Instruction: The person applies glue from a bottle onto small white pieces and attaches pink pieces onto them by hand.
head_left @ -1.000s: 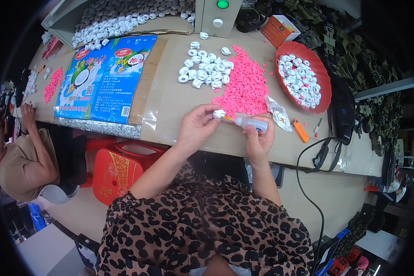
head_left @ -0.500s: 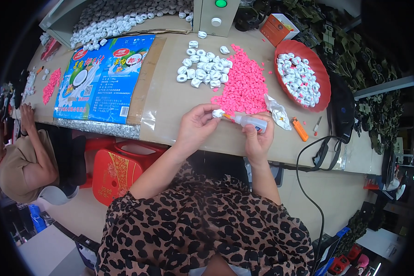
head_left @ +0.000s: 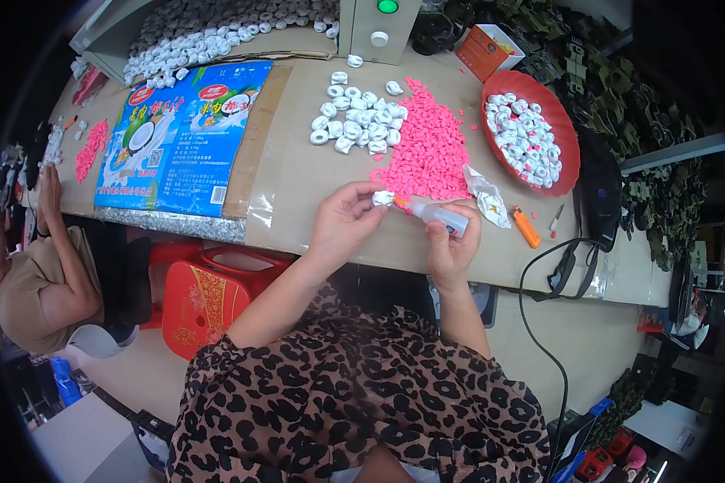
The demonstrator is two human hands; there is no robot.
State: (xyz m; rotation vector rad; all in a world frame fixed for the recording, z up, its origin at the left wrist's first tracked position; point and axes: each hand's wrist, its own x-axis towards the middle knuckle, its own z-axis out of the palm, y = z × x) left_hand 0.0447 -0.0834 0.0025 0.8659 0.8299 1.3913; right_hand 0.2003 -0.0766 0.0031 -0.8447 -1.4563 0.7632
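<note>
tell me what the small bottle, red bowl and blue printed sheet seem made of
The small bottle in the right hand: probably plastic, since it looks translucent and smooth. The red bowl: likely moulded plastic, with even, slightly shiny colour and fluted rim. The blue printed sheet: perhaps coated cardboard, given its flat printed face, though plastic film is possible.

blue sheet (head_left: 187,153): large and small lettering (head_left: 193,187), square code (head_left: 152,158), barcode (head_left: 218,195) | red stool (head_left: 181,294): gold characters (head_left: 193,326)
</note>
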